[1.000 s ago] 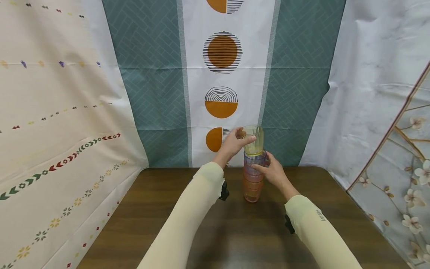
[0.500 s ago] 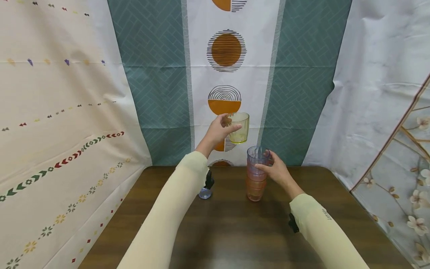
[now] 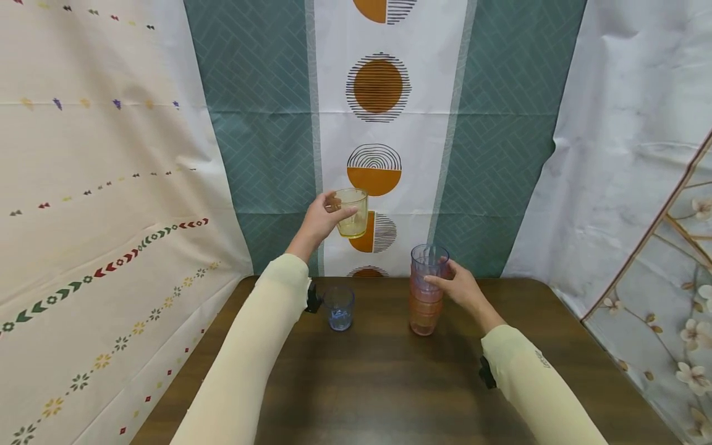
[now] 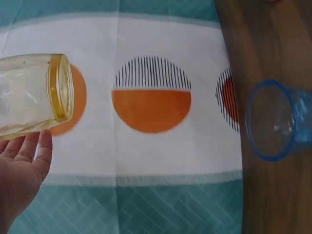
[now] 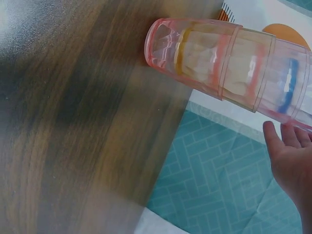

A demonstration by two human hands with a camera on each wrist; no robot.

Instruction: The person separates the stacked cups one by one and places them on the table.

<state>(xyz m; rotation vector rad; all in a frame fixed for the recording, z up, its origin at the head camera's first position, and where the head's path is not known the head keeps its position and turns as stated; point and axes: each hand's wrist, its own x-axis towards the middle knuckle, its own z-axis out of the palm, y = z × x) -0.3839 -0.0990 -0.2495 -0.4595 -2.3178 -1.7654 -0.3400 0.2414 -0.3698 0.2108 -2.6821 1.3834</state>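
In the head view my left hand [image 3: 322,221] grips a clear yellow cup [image 3: 353,214] by its side, upright in the air above the table's back edge. The cup's thick yellow base also shows in the left wrist view. Below and near the left wrist stands a clear blue cup [image 3: 340,312], apart from everything else. To the right, my right hand [image 3: 457,283] holds the upper part of a tall stack of nested cups [image 3: 426,303]. The stack is blue at the top and pink and yellowish lower down. Its foot appears to stand on the table.
The brown wooden table [image 3: 356,383] ends at a hanging cloth [image 3: 261,185], teal and white with orange circles. Patterned cloths hang on the left [image 3: 111,247] and on the right [image 3: 628,185].
My left hand has lifted the yellow cup off the stack and carried it left. The blue cup, earlier behind the left arm, now shows. My right hand stays at the stack.
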